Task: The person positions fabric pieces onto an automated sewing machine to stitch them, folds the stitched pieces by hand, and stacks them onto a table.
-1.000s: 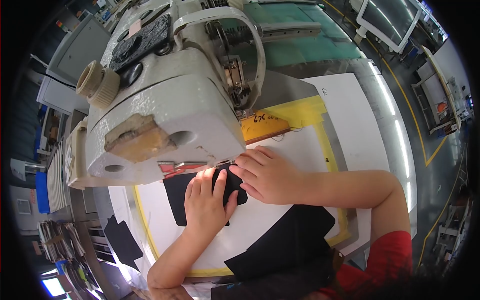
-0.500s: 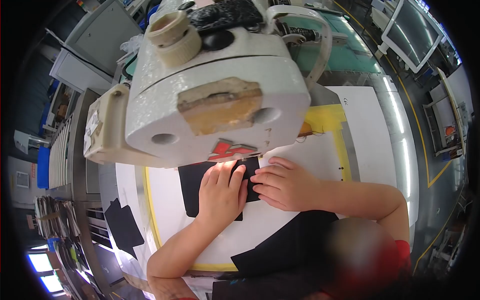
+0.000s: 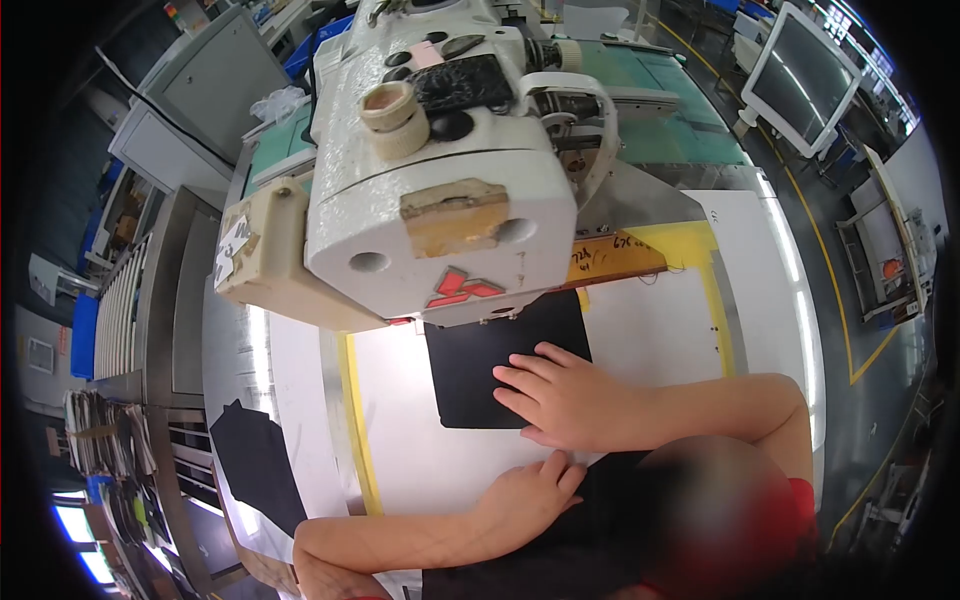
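A flat black piece [image 3: 480,370], seemingly fabric, lies on the white sheet with its far edge under the sewing machine head [image 3: 440,220]. My right hand [image 3: 575,400] rests flat on its near right part, fingers spread. Closer to my body, my left hand [image 3: 530,500] is curled at the edge of another black fabric piece [image 3: 615,490] beside my lap. Its thumb and fingers seem closed on that edge, though the fingertips are partly hidden. The needle area is out of sight behind the machine head.
Yellow tape [image 3: 360,430] borders the white sheet. More black pieces [image 3: 255,455] lie at the left edge of the table. An amber plate with handwriting [image 3: 615,260] sits right of the machine head. A monitor [image 3: 800,80] stands at the far right.
My left hand has left the black piece under the machine and come back towards my body. The right hand remains on that piece. The view has shifted, showing more of the machine.
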Demonstrator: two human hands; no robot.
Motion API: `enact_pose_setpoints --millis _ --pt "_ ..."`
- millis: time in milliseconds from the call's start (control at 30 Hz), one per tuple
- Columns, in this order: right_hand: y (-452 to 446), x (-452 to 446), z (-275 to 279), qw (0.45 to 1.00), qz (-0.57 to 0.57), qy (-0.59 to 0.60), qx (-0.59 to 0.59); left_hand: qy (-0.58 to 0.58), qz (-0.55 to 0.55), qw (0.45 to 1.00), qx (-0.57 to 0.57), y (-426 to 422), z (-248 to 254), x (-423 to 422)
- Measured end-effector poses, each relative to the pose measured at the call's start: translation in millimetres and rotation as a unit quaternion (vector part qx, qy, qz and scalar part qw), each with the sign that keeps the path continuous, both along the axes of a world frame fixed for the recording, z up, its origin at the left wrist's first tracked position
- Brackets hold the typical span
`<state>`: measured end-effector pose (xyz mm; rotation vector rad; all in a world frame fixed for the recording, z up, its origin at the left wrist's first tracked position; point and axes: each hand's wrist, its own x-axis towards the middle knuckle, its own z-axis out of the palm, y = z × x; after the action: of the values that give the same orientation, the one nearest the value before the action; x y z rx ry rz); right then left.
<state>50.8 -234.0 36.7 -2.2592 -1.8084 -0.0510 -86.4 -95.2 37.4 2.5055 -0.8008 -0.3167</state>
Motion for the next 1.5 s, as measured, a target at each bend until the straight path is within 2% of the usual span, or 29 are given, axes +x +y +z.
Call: enact_pose_setpoints --millis 67,200,333,400,433,533,633,733,800,867,933,1000,1067,1133,1233,1300,1400,1467,1500 --pt "15.3 -15.6 -1.8 0.996 -0.015 -0.075 -0.055 0.03 -0.012 0.999 0.007 9.2 1.4 -1.1" --pt "37.6 -29.0 -22.6 0.97 -0.069 -0.228 -0.047 0.032 -0.031 0.999 0.014 49.9 1.3 1.5" --pt "37.2 -17.2 -37.7 0.981 -0.129 -0.12 0.078 0.044 -0.033 0.998 -0.027 108.7 4.0 5.4" --pt "27.9 -8.5 -41.7 0.973 -0.123 -0.074 0.181 0.102 -0.02 0.994 -0.025 110.7 7.4 6.5" --pt "30.3 -4.3 -47.3 0.972 -0.124 -0.073 0.183 0.121 -0.01 0.992 -0.012 112.3 4.8 9.9" --pt "24.3 -5.7 -44.9 0.976 -0.117 -0.046 0.177 0.113 0.044 0.992 -0.032 100.4 0.3 13.0" --pt "3.5 -23.6 -5.5 0.949 -0.184 0.045 0.254 0.019 0.062 0.994 -0.084 101.5 -6.8 8.5" --pt "-47.4 -38.2 34.8 0.896 -0.294 0.071 0.324 -0.055 0.034 0.993 -0.1 101.0 -12.6 9.1" --pt "-86.5 -48.2 55.1 0.824 -0.407 0.097 0.381 -0.061 0.049 0.988 -0.132 102.6 -14.9 10.0" --pt "-132.9 -49.5 57.1 0.76 -0.551 0.07 0.337 -0.052 0.068 0.983 -0.159 102.2 -21.2 10.9" --pt "-194.8 -46.3 38.7 0.739 -0.612 -0.006 0.281 -0.033 0.1 0.979 -0.177 104.0 -27.9 9.6" --pt "-270.0 -44.5 30.4 0.665 -0.705 -0.089 0.23 -0.032 0.088 0.978 -0.186 107.2 -34.0 9.3" --pt "-343.5 -52.2 37.2 0.585 -0.73 -0.261 0.239 -0.048 0.077 0.977 -0.196 103.5 -33.2 9.8" --pt "-378.6 -74.1 66.9 0.511 -0.747 -0.345 0.247 -0.082 0.062 0.973 -0.208 99.2 -28.2 12.0" --pt "-409.8 -103.1 74.5 0.526 -0.725 -0.384 0.224 0.004 0.079 0.968 -0.237 105.1 -37.2 9.6" --pt "-421.7 -118.7 45.7 0.551 -0.745 -0.306 0.218 0.04 0.095 0.961 -0.257 111.5 -46.3 11.0" --pt "-445.4 -137.3 -41.0 0.562 -0.782 -0.192 0.188 0.092 0.131 0.948 -0.275 118.9 -53.0 11.5" --pt "-444.0 -160.3 -101.0 0.555 -0.817 -0.115 0.103 0.135 0.163 0.931 -0.297 119.1 -53.5 9.4" --pt "-444.4 -174.4 -131.1 0.561 -0.825 -0.037 0.061 0.142 0.161 0.93 -0.297 118.4 -52.1 9.2"
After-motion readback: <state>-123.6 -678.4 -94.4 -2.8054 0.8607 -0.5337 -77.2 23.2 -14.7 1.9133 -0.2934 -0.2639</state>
